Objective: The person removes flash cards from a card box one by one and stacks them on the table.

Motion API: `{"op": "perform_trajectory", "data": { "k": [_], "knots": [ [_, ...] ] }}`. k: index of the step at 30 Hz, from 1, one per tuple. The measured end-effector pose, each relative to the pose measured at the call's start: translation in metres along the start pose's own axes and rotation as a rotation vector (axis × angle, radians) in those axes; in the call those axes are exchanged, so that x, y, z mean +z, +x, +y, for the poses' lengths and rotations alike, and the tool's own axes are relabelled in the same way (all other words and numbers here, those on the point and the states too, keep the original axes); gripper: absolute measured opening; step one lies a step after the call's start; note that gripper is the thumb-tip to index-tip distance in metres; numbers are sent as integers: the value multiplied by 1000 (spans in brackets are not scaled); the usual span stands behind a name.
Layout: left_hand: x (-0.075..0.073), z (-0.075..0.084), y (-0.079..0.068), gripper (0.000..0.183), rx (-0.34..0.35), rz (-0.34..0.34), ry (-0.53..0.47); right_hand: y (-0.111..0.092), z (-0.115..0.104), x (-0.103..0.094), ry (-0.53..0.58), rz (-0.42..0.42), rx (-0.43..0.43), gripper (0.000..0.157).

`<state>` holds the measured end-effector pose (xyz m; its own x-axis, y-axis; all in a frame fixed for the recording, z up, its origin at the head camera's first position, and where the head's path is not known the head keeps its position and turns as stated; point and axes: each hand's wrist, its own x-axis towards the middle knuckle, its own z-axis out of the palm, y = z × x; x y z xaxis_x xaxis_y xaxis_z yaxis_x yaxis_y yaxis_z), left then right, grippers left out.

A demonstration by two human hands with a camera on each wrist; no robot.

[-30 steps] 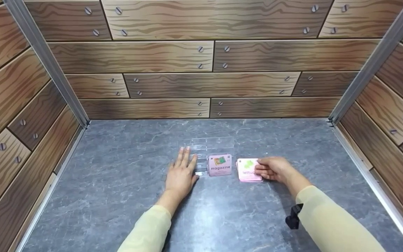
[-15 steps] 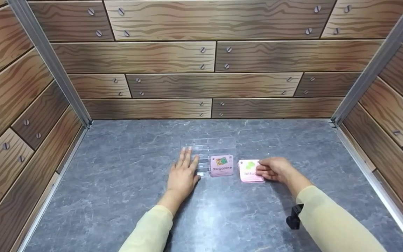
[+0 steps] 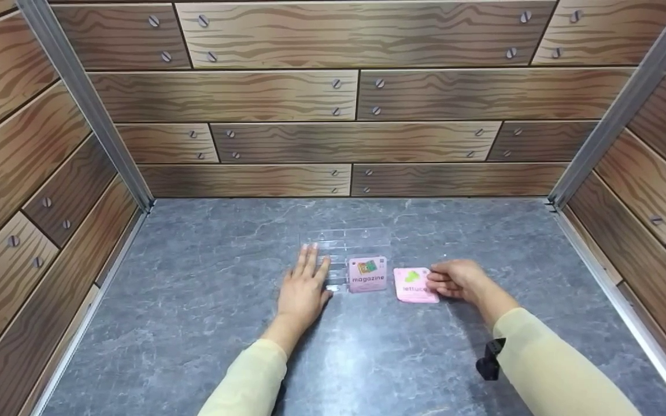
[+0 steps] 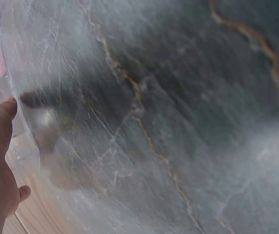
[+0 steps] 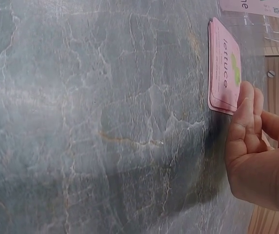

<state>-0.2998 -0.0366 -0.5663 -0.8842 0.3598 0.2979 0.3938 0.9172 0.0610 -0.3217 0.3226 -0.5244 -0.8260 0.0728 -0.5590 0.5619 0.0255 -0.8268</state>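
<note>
My left hand rests flat, fingers spread, on the left part of a clear plastic holder. A pink card reading "magazine" sits in the holder's right-hand front slot, just right of that hand. Further right, a small stack of pink cards lies on the table, topped by a card reading "lettuce" with a green picture. My right hand pinches the right side of this top card near its far corner. In the right wrist view, curled fingers meet the stack's edge; the thumb's contact is hidden.
The grey marbled tabletop runs back to a wood-patterned wall. Similar panels with metal corner posts close off both sides. A black wrist camera hangs beneath the right sleeve.
The lettuce card now shows more of its word, as the right fingers cover less of it, and its outline looks more slanted. The left hand stays on the holder.
</note>
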Motion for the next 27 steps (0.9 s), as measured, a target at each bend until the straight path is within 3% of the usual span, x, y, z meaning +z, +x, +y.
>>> {"op": "perform_trajectory", "data": {
  "k": [8, 15, 27],
  "knots": [
    [-2, 1, 0, 75, -5, -7, 0, -2, 0, -3, 9, 11, -12, 41],
    [-3, 2, -2, 73, 1, 25, -5, -3, -2, -6, 9, 26, -18, 47],
    [-3, 3, -2, 73, 4, 31, -2, -9, -8, -4, 70, -9, -59, 50]
  ]
}}
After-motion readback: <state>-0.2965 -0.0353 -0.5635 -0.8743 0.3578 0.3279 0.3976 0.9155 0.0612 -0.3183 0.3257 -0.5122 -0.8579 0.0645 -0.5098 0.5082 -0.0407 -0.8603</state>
